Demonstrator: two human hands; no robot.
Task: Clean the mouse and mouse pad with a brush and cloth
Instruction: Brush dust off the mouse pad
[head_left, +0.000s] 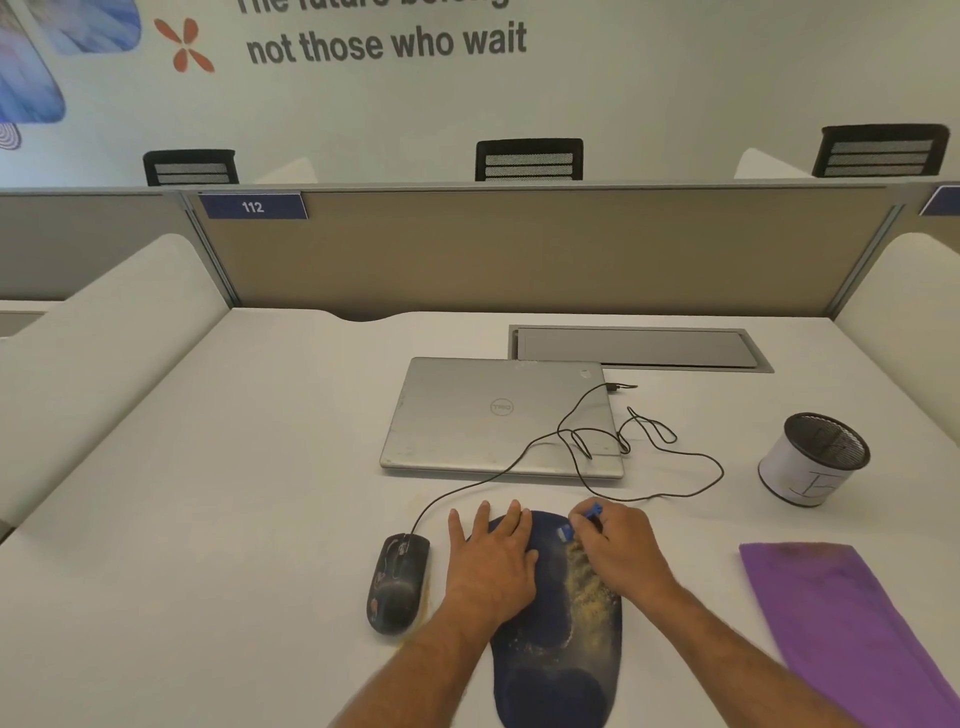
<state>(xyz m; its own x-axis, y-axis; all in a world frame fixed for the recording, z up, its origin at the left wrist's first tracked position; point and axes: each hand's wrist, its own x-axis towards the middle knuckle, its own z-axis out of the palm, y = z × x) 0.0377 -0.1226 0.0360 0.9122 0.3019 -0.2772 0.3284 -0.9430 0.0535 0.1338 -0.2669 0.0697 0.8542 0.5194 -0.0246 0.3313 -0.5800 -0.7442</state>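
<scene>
Mouse pad (550, 670) lies on the tabletop (234, 519), strewn with tan dust; left hand (491, 558) presses it flat, fingers spread; right hand (621, 551) fingers grip a blue brush (582, 522); mouse (397, 582) just left; purple cloth (841, 623) right.

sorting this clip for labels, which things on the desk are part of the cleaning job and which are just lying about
Part of the job:
mouse pad, dusty
mouse
blue brush, in the right hand
purple cloth, untouched
left hand, flat on the pad

Just lying about:
closed laptop
mesh pen cup
</scene>
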